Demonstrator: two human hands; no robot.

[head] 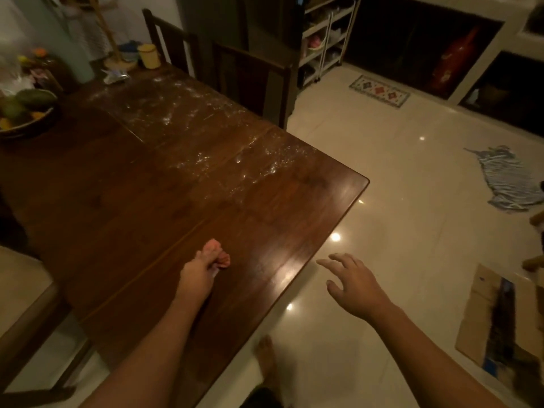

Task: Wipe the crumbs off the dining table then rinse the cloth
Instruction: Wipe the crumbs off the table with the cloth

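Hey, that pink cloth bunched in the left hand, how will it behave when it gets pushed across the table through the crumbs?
The pink cloth looks soft and floppy, since it crumples small inside the left hand. It will probably slide easily on the glossy wooden table. Bunched this tight, it likely sweeps only a narrow strip of the white crumbs.

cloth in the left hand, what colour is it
Pink to reddish, as far as the dim light shows; the cloth is bunched in the left hand, head view.
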